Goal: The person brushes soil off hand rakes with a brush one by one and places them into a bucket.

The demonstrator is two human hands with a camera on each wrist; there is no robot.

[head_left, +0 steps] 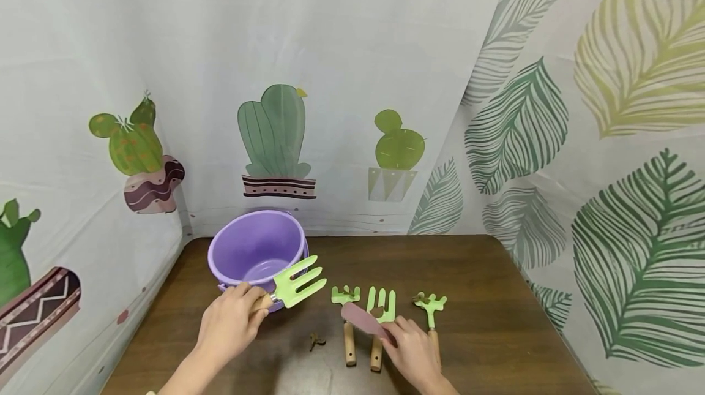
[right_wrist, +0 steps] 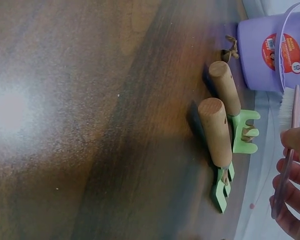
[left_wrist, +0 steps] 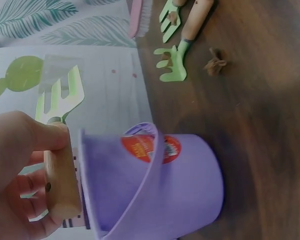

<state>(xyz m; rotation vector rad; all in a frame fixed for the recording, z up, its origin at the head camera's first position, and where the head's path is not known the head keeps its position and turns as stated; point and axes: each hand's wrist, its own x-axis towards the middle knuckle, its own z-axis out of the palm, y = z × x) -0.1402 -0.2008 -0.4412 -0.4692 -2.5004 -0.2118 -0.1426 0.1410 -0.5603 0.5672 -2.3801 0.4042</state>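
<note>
My left hand (head_left: 231, 318) grips the wooden handle of a green hand fork (head_left: 284, 289), its tines pointing up and right in front of the purple bucket (left_wrist: 195, 185). In the right wrist view, my right hand (right_wrist: 297, 180) holds a pink brush (right_wrist: 286, 175) with white bristles. In the head view the brush is above a small green rake (head_left: 349, 346) and a second green fork (head_left: 377, 355), both lying on the table. Another green rake (head_left: 431, 315) lies beside the right hand, its handle partly hidden by it. Brown dry bits sit on these tools' heads.
A dry brown scrap (head_left: 316, 340) lies on the brown wooden table (head_left: 468, 272), left of the lying tools. The bucket stands at the back left, its handle hanging down the side. Behind the table hangs a white curtain (head_left: 352, 46) printed with cacti and leaves.
</note>
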